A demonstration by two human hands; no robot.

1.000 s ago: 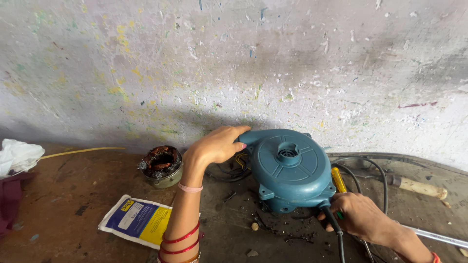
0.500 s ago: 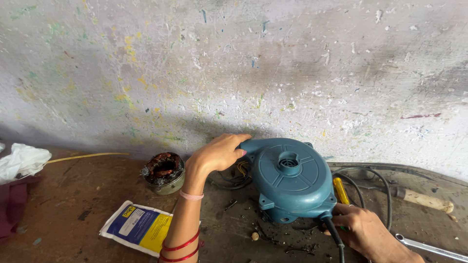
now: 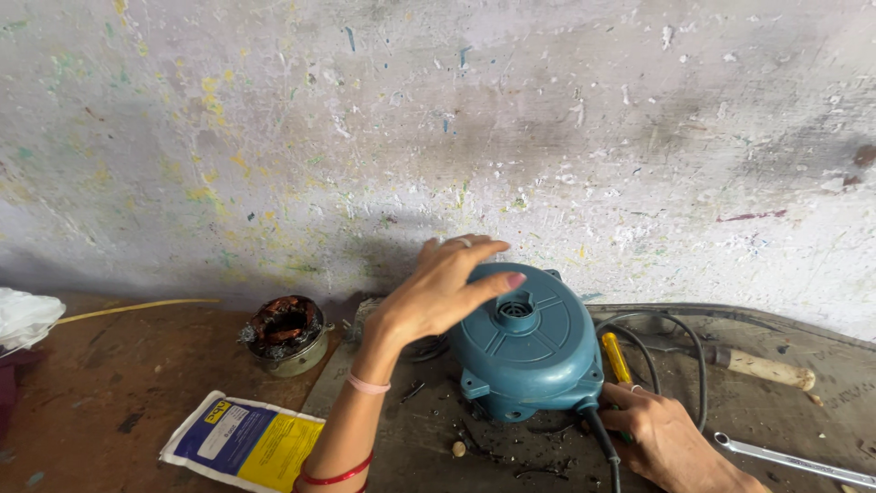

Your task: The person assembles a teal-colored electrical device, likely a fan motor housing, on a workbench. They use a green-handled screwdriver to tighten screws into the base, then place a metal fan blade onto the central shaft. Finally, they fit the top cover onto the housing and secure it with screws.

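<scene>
A round teal motor housing (image 3: pixel 534 351) lies on the dark bench against the wall, a black cable (image 3: pixel 602 443) leaving its lower right side. My left hand (image 3: pixel 438 292) rests on its upper left rim, fingers spread over the top. Low at the right, my right hand (image 3: pixel 662 443) sits beside the cable's exit, touching the housing's base, over a yellow-handled screwdriver (image 3: pixel 616 356) lying next to the housing.
A copper-wound stator (image 3: pixel 286 330) stands left of the housing. A blue and yellow packet (image 3: pixel 245 438) lies in front. A wooden-handled tool (image 3: pixel 762 367) and a metal wrench (image 3: pixel 794 461) lie at the right. A white bag (image 3: pixel 23 315) sits at the far left.
My left hand has slid further over the top of the housing with fingers spread. The camera has tipped up slightly, so my right hand sits lower in view.
</scene>
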